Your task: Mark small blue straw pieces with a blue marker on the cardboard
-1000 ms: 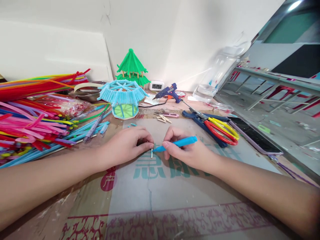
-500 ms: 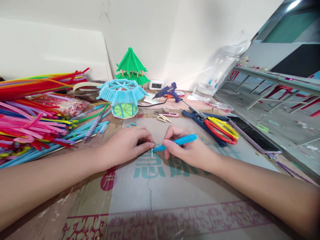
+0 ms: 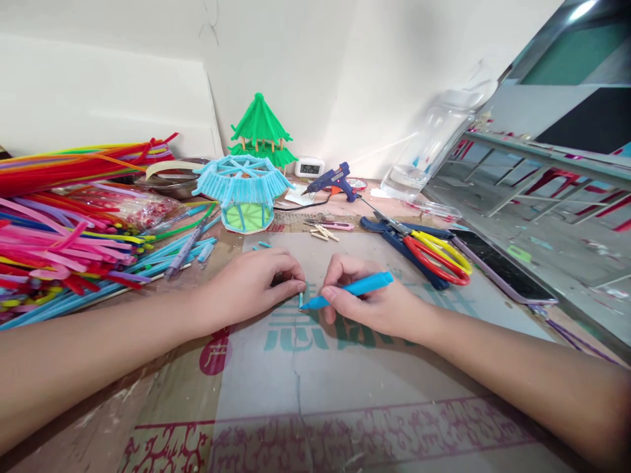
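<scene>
Between the thumb and fingers of my left hand [image 3: 261,281] is pinched a short wooden stick [image 3: 300,301], partly coloured blue, its lower end showing below the fingertips. My right hand [image 3: 367,297] is closed round a blue marker [image 3: 362,284], whose tip meets the lower end of the stick. Just beyond my left hand lie small blue-coloured stick pieces [image 3: 265,244]. Several plain short sticks [image 3: 324,232] are piled farther back. Behind them stand a light-blue pipe-cleaner roof model [image 3: 242,190] on a green base and a green pagoda-like model [image 3: 259,128].
Bundles of coloured pipe cleaners [image 3: 59,256] fill the left side. To the right lie red-and-yellow-handled scissors [image 3: 436,253] and a phone [image 3: 500,266]. At the back are a blue glue gun [image 3: 332,180], a small digital clock [image 3: 309,168] and a clear plastic bottle [image 3: 419,148].
The marker tip has moved down along the stick to its lower end, and more of that stick is blue. My left hand keeps its pinch.
</scene>
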`<state>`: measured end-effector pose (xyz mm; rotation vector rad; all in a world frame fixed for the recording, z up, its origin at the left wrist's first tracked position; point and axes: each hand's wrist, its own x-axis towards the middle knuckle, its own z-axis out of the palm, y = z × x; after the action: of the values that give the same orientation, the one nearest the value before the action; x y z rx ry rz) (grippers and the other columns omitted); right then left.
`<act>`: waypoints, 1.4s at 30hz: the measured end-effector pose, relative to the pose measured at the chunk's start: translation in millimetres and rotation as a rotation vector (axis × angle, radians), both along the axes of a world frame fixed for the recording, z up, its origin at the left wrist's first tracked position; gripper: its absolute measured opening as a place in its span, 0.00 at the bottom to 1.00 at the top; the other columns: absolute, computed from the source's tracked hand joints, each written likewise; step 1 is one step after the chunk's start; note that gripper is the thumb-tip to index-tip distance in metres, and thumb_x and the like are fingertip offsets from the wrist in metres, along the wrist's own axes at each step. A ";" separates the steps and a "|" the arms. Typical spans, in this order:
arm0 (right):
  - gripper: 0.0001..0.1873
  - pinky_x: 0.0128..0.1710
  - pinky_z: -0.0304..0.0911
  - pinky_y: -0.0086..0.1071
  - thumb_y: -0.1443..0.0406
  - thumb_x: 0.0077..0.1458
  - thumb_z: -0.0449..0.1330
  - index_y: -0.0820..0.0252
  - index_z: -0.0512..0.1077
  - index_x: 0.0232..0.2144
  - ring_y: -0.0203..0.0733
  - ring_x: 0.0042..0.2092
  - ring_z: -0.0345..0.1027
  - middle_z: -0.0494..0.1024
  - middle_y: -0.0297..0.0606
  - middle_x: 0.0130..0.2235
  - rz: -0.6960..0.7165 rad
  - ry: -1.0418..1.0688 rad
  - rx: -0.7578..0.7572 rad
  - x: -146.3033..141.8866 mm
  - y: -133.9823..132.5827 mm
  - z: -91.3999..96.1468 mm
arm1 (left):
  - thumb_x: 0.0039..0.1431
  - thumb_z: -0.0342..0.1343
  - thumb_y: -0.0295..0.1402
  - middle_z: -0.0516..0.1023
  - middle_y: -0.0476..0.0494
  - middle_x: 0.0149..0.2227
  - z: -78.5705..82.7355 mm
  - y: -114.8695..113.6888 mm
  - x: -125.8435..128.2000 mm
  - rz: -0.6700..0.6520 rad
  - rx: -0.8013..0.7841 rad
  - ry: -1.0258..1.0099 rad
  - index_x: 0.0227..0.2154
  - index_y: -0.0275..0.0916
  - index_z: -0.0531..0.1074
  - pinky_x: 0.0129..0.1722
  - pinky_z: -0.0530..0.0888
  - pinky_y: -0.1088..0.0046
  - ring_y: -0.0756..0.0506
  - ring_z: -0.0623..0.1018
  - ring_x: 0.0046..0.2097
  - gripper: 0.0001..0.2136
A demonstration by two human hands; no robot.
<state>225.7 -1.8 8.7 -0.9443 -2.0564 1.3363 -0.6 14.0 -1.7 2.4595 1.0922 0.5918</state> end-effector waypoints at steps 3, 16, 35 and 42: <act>0.10 0.22 0.59 0.26 0.60 0.61 0.58 0.56 0.63 0.30 0.34 0.24 0.69 0.77 0.32 0.23 -0.007 -0.004 -0.019 -0.4 0.0 0.7 | 0.65 0.54 0.37 0.78 0.48 0.34 -0.2 0.1 -0.2 0.003 0.001 0.003 0.35 0.40 0.76 0.32 0.65 0.74 0.48 0.74 0.35 0.08; 0.11 0.23 0.58 0.27 0.61 0.57 0.62 0.57 0.64 0.30 0.32 0.23 0.65 0.73 0.28 0.23 0.017 0.062 -0.047 -0.6 1.4 0.7 | 0.67 0.50 0.41 0.76 0.48 0.34 -6.1 1.0 -2.4 0.000 -0.038 0.000 0.34 0.41 0.75 0.35 0.66 0.72 0.47 0.74 0.36 0.13; 0.14 0.26 0.61 0.28 0.59 0.55 0.66 0.56 0.64 0.31 0.34 0.25 0.67 0.73 0.28 0.22 0.018 0.075 -0.068 -0.6 1.7 -0.3 | 0.67 0.49 0.41 0.77 0.48 0.35 -7.7 2.5 -1.7 -0.009 -0.040 0.018 0.34 0.42 0.75 0.35 0.67 0.72 0.47 0.75 0.37 0.13; 0.09 0.26 0.63 0.28 0.61 0.62 0.58 0.57 0.63 0.31 0.35 0.26 0.70 0.76 0.31 0.23 0.047 0.054 -0.022 -0.3 -0.6 0.3 | 0.67 0.52 0.40 0.77 0.48 0.34 -1.7 -0.1 -0.9 0.000 -0.013 0.021 0.35 0.41 0.76 0.34 0.66 0.73 0.47 0.74 0.36 0.11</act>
<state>225.5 -2.4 9.0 -0.8648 -2.0390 1.3965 -1.6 13.9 -3.4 2.4600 1.1000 0.5586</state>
